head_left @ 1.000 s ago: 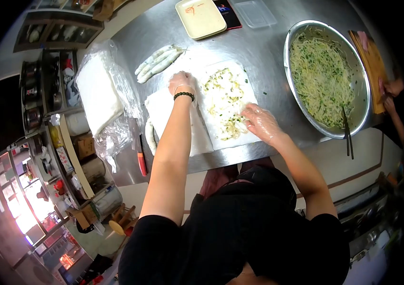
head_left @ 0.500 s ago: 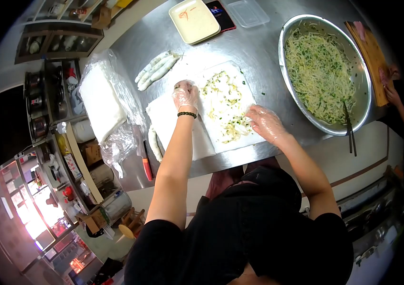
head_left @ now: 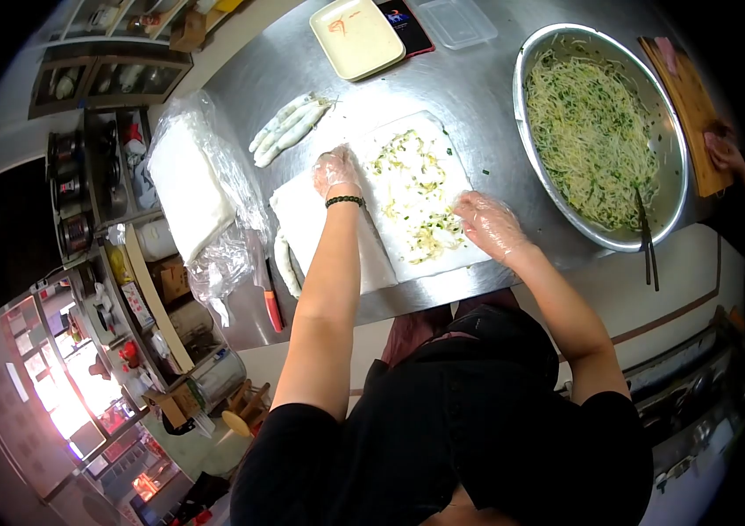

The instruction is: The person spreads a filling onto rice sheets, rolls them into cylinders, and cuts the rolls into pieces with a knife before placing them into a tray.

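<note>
A white sheet (head_left: 429, 250) lies on the metal table, scattered with a yellow-green shredded filling (head_left: 416, 171). My left hand (head_left: 337, 171), in a clear plastic glove, rests over the top of a plain white stack (head_left: 320, 237) beside that sheet. Its fingers are bunched, and what they hold, if anything, is hidden. At the sheet's right edge is my right hand (head_left: 488, 226), also gloved, its fingers bent and close together; I cannot make out anything between them. Several white rolls (head_left: 289, 131) lie beyond my left hand, and another roll (head_left: 286, 267) lies along the stack's left side.
A large metal bowl (head_left: 596, 140) of shredded filling holds chopsticks (head_left: 647, 241). At far right, a co-worker's hand (head_left: 723, 151) is by a wooden board (head_left: 684, 123). A tray (head_left: 356, 44), plastic lid (head_left: 456, 22), red-handled knife (head_left: 272, 307) and wrapped white stack (head_left: 188, 188) lie on the table.
My left hand has shifted slightly left and its fingers have drawn in. My right hand has barely moved. The co-worker's hand has changed position at the board.
</note>
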